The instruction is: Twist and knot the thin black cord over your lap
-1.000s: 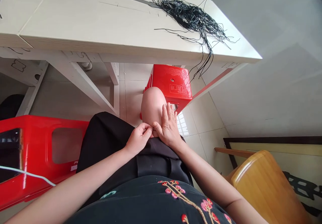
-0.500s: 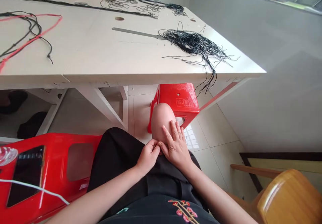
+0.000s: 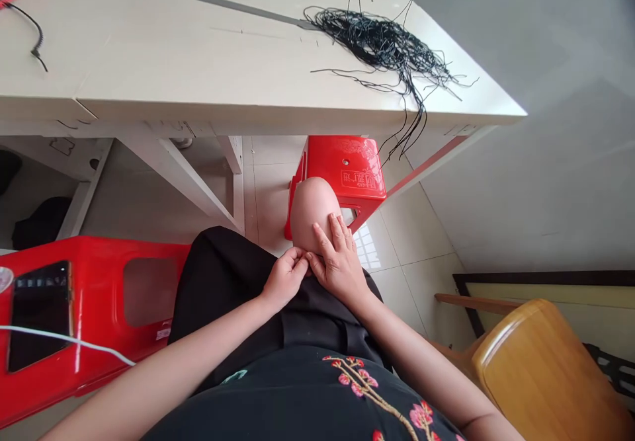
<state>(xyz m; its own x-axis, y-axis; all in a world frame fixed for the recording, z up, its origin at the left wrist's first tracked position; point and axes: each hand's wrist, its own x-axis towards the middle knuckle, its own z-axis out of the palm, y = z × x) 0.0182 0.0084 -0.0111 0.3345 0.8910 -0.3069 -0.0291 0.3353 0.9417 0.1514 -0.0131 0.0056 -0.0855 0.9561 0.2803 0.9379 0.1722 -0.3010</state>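
My left hand (image 3: 285, 276) is closed in a pinch at the near side of my bare knee (image 3: 313, 209), beside the hem of black cloth (image 3: 223, 282). Whatever its fingertips hold is too small to make out. Stretched over the knee's right side, my right hand (image 3: 340, 259) lies flat with its fingers out. Its thumb reaches to the left hand's fingertips. On the white table (image 3: 163, 71) ahead rests a tangled bundle of black cords (image 3: 381, 44), some ends hanging over the front edge. A flat grey metal strip (image 3: 248, 10) runs partly under the bundle.
Under the table stands a red plastic stool (image 3: 342, 163). Another red stool (image 3: 99, 295) at left bears a dark phone (image 3: 42, 315) and a white cable (image 3: 64, 338). A wooden chair (image 3: 550, 361) is at right, by the grey wall (image 3: 520, 196). Black and red cords (image 3: 30, 24) lie at the table's left.
The view has tilted downward, so the table sits higher and its far side has left the frame. Both hands keep nearly the same pose on the knee.
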